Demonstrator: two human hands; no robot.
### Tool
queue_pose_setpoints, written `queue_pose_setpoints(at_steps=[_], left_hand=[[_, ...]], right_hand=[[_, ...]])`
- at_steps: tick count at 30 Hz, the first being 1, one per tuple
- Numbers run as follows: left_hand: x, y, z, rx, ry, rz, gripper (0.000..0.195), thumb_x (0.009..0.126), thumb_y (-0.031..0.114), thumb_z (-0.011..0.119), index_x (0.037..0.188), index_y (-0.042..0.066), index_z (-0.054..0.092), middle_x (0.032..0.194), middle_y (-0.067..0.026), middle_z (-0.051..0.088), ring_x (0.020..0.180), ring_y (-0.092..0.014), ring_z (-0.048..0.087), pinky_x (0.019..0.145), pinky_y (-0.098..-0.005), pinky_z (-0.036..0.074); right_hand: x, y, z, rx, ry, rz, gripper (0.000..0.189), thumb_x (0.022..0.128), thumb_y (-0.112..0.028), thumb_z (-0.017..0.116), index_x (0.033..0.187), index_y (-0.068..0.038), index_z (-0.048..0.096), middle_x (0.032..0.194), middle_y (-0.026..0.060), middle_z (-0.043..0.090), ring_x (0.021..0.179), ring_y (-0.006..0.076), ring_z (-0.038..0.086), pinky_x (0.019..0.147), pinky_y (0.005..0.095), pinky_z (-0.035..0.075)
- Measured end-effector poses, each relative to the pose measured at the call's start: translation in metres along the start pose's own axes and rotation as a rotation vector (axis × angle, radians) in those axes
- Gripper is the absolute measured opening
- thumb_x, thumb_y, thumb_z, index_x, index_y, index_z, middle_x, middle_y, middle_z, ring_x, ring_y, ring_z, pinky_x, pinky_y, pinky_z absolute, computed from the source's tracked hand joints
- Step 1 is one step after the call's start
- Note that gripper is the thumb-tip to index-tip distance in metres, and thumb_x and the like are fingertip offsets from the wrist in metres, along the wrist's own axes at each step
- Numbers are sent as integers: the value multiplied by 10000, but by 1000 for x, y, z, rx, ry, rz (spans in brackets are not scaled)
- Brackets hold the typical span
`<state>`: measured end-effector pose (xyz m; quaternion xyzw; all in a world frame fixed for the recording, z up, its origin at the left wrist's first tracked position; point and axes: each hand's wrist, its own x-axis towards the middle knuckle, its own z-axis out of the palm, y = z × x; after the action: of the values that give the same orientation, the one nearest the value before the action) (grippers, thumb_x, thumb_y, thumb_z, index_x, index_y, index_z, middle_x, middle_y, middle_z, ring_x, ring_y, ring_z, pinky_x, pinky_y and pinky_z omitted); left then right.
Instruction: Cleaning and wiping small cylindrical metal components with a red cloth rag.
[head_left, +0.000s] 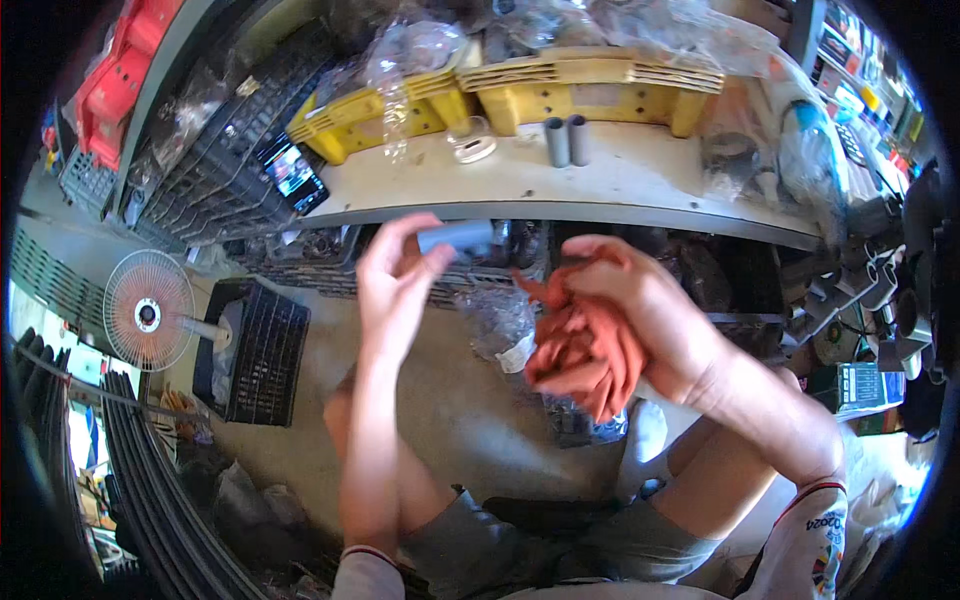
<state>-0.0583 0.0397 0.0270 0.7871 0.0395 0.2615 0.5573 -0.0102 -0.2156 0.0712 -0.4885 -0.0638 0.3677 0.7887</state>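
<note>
My left hand (397, 262) grips a short grey pipe piece (459, 235) between thumb and fingers, just in front of the shelf edge. The pipe lies roughly level and is a little blurred. A bunched orange-red cloth (589, 352) hangs from my right hand (634, 289), whose fingers are closed around its upper part. The cloth and the pipe are apart. Two more short grey pipe pieces, one on the left (556, 142) and one on the right (578, 140), stand upright side by side on the pale shelf (637, 176) ahead.
Yellow plastic crates (592, 94) line the back of the shelf beneath clear plastic bags. At its left end a lit phone (292, 174) leans against a black crate (217, 169). A fan (148, 311) stands on the left by another black crate (268, 356). Long dark pipes (161, 487) are at lower left.
</note>
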Motion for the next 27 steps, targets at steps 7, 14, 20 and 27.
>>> queue_pose_setpoints(at_steps=[7, 14, 20, 27], left_hand=[[123, 19, 62, 457, -216, 202, 358, 839, 95, 785, 1147, -35, 658, 1055, -128, 723, 913, -159, 689, 807, -280, 528], [166, 0, 93, 613, -335, 251, 429, 803, 133, 814, 1156, -54, 659, 1073, -217, 715, 1020, -242, 699, 862, -326, 539], [172, -12, 92, 507, -413, 201, 499, 797, 115, 817, 1215, -75, 621, 1117, -228, 700, 1020, -245, 689, 882, -336, 540], [143, -15, 69, 625, -300, 250, 514, 829, 93, 765, 1295, -9, 571, 1241, -168, 633, 1097, -246, 633, 874, -336, 518]], right_hand=[[-42, 21, 1, -36, -233, 285, 449, 953, -78, 546, 1341, 29, 347, 1007, 139, 627, 820, 201, 658, 750, 337, 566], [-50, 34, -9, -223, -281, 165, 436, 931, -94, 566, 1314, 27, 395, 1019, 133, 636, 909, 184, 656, 831, 328, 534], [-55, 31, -10, -122, -341, 258, 439, 881, -101, 581, 1274, 42, 448, 1015, 151, 617, 916, 226, 676, 839, 350, 529], [-56, 33, -10, -262, -369, 206, 420, 873, -133, 590, 1236, 42, 471, 971, 158, 629, 920, 242, 673, 840, 359, 523]])
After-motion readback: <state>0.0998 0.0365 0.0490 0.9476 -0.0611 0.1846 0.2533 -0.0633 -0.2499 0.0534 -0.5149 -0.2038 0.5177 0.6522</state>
